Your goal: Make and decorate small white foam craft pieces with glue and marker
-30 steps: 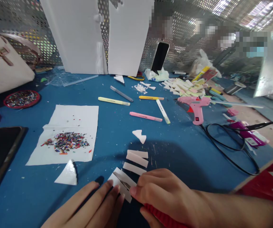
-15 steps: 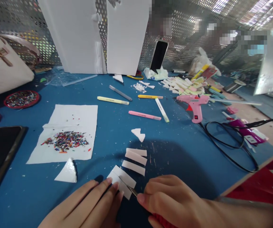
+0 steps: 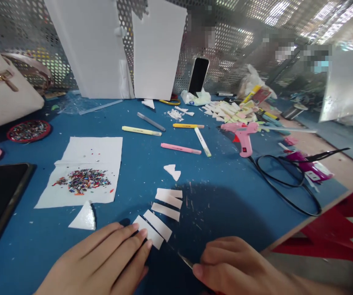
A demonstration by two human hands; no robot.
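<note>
Near the bottom centre, two white foam pieces lie side by side with a narrow gap: a wider piece (image 3: 151, 236) and a strip (image 3: 160, 226). The fingertips of my left hand (image 3: 108, 258) rest on the wider piece, fingers stretched out. My right hand (image 3: 237, 266) is closed around a craft knife (image 3: 186, 260), its blade pointing up-left, off the foam and just right of it. Several cut strips (image 3: 165, 211) lie beyond them. A small irregular white scrap (image 3: 172, 172) is further back.
Markers, including a pink one (image 3: 181, 148), lie mid-table. At right are a pink glue gun (image 3: 243, 135) and its black cable. A paper sheet (image 3: 102, 149) with coloured bits and a dark tablet (image 3: 1, 205) are at left. White boards (image 3: 158, 53) and a phone (image 3: 199, 77) stand behind.
The knife and my right hand have moved right, away from the foam. The foam under my left fingers now shows as two separated pieces. The view has shifted slightly.
</note>
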